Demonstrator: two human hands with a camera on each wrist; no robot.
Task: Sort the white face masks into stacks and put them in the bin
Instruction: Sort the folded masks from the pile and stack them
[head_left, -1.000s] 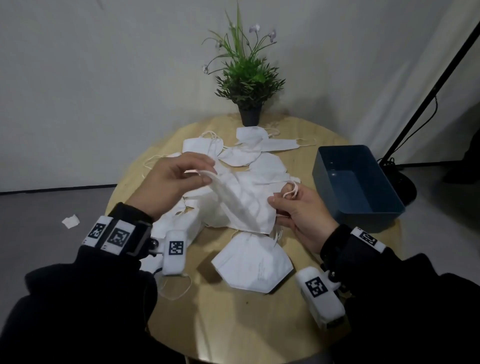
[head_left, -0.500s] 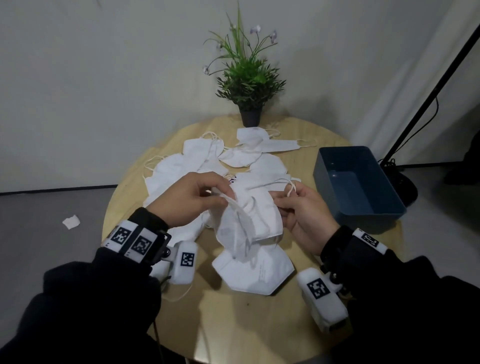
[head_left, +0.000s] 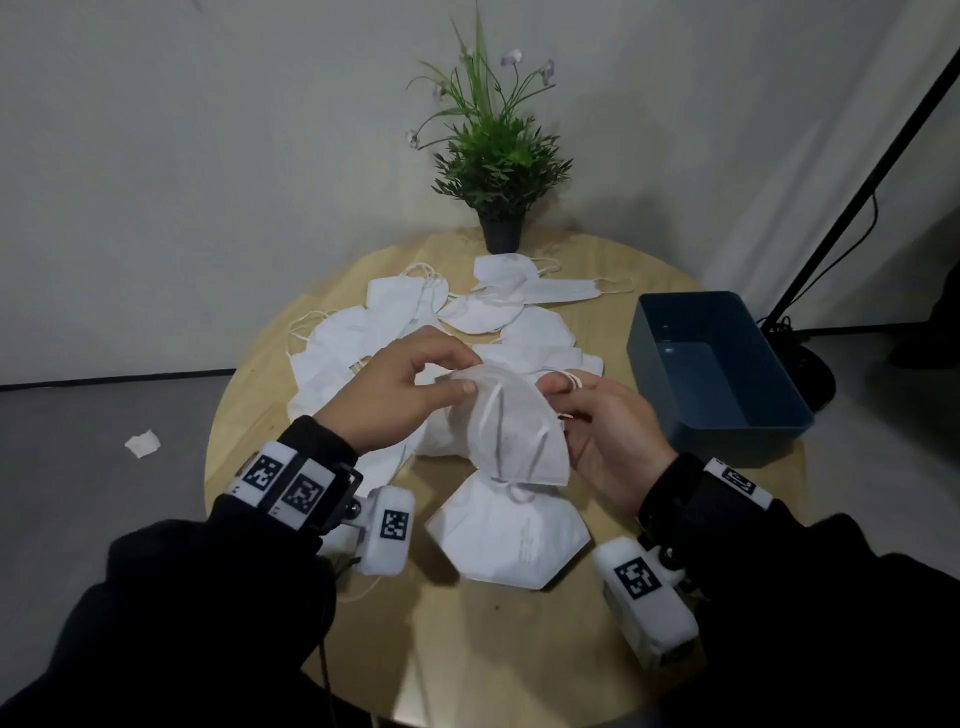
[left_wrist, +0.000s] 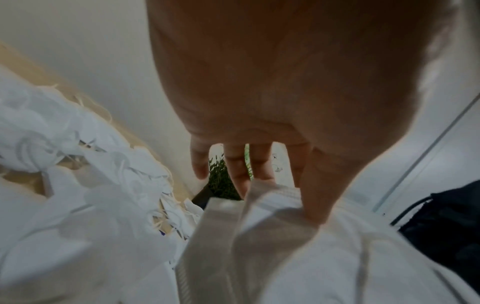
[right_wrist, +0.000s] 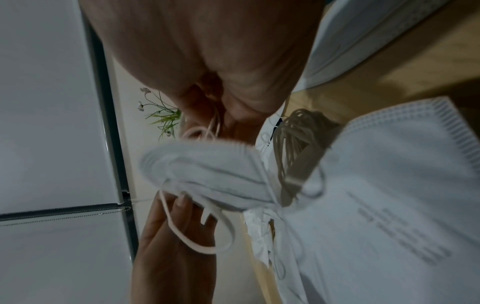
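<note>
over the table (head_left: 483, 649), between both hands, a folded mask (head_left: 511, 431) hangs clear of the wood. left hand (head_left: 400, 397) pinches its top edge with thumb and fingers; right hand (head_left: 605, 431) curls on its right side, an ear loop seemingly round one finger. just below lies a flat mask (head_left: 511, 540); the pile (head_left: 363, 338) sits behind, the bin (head_left: 719, 415) right of the right hand.

left hand (head_left: 395, 395): raised, fingers pinching | right hand (head_left: 608, 436): raised, fingers curled, pinching
</note>
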